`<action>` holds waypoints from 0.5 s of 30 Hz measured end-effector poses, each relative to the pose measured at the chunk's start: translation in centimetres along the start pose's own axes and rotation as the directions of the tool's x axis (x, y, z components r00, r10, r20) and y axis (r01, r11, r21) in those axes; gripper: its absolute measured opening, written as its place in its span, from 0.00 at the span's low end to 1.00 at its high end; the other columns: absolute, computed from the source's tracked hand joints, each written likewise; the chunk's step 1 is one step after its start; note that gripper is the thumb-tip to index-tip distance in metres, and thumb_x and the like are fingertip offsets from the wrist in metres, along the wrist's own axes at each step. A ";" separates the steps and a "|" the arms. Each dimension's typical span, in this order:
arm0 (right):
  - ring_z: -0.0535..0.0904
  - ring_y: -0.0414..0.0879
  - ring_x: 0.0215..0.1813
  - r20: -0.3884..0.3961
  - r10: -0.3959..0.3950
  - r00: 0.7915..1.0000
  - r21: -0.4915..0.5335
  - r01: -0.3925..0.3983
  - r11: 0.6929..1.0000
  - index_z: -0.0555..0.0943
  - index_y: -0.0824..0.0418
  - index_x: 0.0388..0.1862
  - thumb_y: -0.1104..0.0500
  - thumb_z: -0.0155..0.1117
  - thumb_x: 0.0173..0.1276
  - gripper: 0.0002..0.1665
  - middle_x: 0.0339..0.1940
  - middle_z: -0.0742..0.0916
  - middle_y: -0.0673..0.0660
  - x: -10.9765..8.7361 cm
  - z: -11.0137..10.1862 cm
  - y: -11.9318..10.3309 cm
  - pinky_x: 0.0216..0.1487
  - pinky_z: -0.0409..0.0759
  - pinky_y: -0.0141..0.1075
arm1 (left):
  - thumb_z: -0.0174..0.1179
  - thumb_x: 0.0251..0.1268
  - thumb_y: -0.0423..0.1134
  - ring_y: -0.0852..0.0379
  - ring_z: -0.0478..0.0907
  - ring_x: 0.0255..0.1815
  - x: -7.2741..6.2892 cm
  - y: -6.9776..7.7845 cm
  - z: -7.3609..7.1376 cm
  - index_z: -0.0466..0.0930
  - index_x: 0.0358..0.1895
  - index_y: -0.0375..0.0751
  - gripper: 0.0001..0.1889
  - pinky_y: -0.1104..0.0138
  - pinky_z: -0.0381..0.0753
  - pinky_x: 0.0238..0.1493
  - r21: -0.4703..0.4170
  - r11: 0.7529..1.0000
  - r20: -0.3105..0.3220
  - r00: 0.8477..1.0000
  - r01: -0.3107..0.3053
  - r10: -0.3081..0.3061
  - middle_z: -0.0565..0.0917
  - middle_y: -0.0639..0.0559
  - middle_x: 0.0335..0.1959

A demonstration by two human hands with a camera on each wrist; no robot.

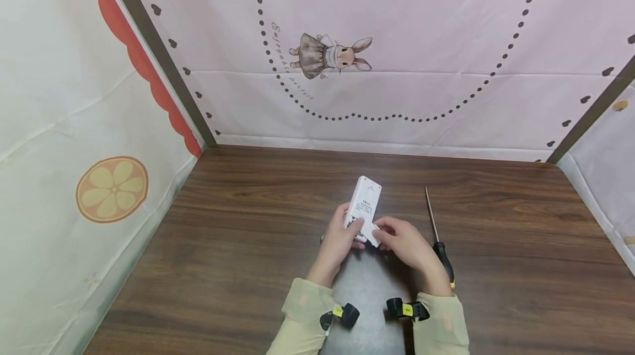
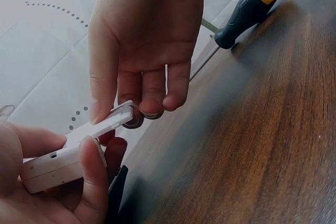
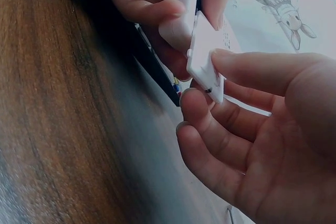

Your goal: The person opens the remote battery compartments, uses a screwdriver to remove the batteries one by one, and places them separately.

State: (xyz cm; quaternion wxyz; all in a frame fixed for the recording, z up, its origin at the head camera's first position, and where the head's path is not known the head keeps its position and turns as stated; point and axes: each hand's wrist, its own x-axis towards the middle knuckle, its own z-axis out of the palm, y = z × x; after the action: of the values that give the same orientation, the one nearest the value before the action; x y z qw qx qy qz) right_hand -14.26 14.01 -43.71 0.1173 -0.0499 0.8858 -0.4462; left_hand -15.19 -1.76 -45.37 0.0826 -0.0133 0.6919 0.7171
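Observation:
A white remote control (image 1: 366, 196) lies back side up in my left hand (image 1: 336, 246), which grips its lower end between thumb and fingers. Dark printed text covers part of its back. Between the thumb and fingers of my right hand (image 1: 408, 246) is a white battery cover (image 3: 203, 61), tilted away from the remote's lower end. In the left wrist view the cover (image 2: 105, 124) slants above the remote's body (image 2: 52, 169). Part of the battery compartment is hidden behind the left thumb and the cover.
To the right of my right hand lies a screwdriver (image 1: 443, 258) with a black and yellow handle, shaft pointing away. Below the left hand, a dark flat object (image 3: 149, 64) with small coloured bits is partly hidden. Printed cloth walls (image 1: 421, 57) enclose the wooden table (image 1: 238, 234).

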 end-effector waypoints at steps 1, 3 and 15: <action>0.76 0.43 0.29 -0.002 0.000 1.000 -0.001 0.000 1.000 0.79 0.53 0.41 0.55 0.57 0.64 0.08 0.28 0.80 0.49 0.0 0.0 0.0 0.30 0.74 0.35 | 0.53 0.62 0.35 0.57 0.75 0.21 0.0 0.0 0.0 0.62 0.59 0.45 0.22 0.63 0.79 0.20 -0.002 1.000 0.000 1.000 0.000 0.000 0.76 0.44 0.37; 0.76 0.43 0.28 -0.009 0.001 1.000 -0.002 -0.001 1.000 0.79 0.53 0.41 0.55 0.57 0.64 0.08 0.28 0.81 0.49 0.0 0.0 0.0 0.30 0.74 0.35 | 0.53 0.62 0.35 0.57 0.75 0.21 0.0 0.0 0.0 0.62 0.59 0.45 0.22 0.63 0.79 0.20 -0.005 1.000 0.002 1.000 0.001 -0.001 0.75 0.44 0.38; 0.76 0.42 0.28 -0.028 -0.015 1.000 0.007 0.015 1.000 0.79 0.53 0.42 0.55 0.57 0.64 0.09 0.29 0.81 0.49 -0.1 -0.1 0.2 0.30 0.74 0.35 | 0.54 0.62 0.35 0.56 0.75 0.21 0.0 -0.1 0.0 0.63 0.58 0.41 0.21 0.62 0.80 0.20 -0.022 0.998 0.011 0.999 -0.052 0.052 0.76 0.44 0.35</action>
State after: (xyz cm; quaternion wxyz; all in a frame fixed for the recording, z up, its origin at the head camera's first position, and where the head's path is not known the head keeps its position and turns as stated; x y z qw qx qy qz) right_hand -14.23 14.24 -43.78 0.1018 -0.0499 0.8854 -0.4507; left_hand -15.15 -1.80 -45.51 0.0676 0.0078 0.6837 0.7266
